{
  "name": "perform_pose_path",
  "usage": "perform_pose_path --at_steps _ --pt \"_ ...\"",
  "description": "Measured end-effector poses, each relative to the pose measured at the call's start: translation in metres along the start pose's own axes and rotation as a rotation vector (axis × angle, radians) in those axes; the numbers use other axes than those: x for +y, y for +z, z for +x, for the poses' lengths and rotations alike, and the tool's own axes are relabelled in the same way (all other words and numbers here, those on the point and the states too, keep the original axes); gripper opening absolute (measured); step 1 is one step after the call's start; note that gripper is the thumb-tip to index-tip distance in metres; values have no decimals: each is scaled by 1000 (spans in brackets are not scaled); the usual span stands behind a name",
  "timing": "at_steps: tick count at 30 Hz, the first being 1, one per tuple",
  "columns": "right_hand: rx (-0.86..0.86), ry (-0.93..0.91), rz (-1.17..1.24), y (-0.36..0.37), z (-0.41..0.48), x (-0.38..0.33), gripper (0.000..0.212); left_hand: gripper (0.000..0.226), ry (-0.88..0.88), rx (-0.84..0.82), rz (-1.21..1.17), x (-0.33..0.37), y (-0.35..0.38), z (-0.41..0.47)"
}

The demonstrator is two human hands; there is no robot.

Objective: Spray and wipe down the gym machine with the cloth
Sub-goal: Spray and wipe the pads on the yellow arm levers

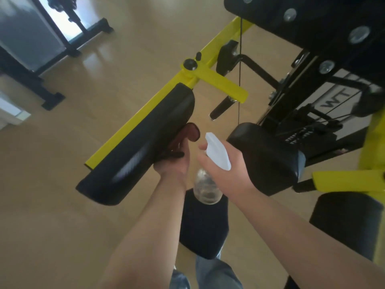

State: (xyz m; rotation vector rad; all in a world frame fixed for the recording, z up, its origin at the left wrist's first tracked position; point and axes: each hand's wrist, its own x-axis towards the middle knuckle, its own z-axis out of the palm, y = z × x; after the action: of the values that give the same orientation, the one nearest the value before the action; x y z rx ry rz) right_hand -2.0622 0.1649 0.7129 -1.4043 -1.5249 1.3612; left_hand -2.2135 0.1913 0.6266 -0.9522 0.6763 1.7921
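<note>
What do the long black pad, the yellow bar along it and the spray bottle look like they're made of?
The long black pad looks like vinyl or faux leather over padding: smooth, soft glossy highlights, rounded edges. The yellow bar is probably painted or powder-coated metal: even colour, straight edges. The spray bottle has a see-through body, probably plastic, and an opaque white trigger head.

Two hands [175,163] [234,171], one spray bottle [217,152], one cloth [190,132].
</note>
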Motion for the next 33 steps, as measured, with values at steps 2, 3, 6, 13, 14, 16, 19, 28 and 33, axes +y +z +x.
perform_pose_path --at_steps 2,3,6,13,14,16,19,28,33 --pt "12 58 0 3 -1 3 17 51 10 -109 -97 23 -17 -11" --pt "9 39 -25 3 0 5 15 54 22 -124 -99 36 -31 -21" --pt "-41 -34 -84 10 -8 6 13 56 106 -150 -95 72 -68 -31" --pt "-70 173 -53 55 -31 9 21 40 122 -49 22 111 -94 -84" --pt "-94 174 -88 60 -34 6 20 39 120 -28 18 114 -96 -93" --pt "-108 153 -112 65 -40 0 15 39 137 -16 52 114 -92 -109" --pt "-120 138 -59 67 -49 -4 12 42 151 -23 25 101 -76 -133" --pt "-94 142 -87 58 -56 -7 22 30 -3 2 -240 71 -17 -131" --pt "-73 186 -124 40 -49 3 24 50 -160 -8 -410 50 17 -107"
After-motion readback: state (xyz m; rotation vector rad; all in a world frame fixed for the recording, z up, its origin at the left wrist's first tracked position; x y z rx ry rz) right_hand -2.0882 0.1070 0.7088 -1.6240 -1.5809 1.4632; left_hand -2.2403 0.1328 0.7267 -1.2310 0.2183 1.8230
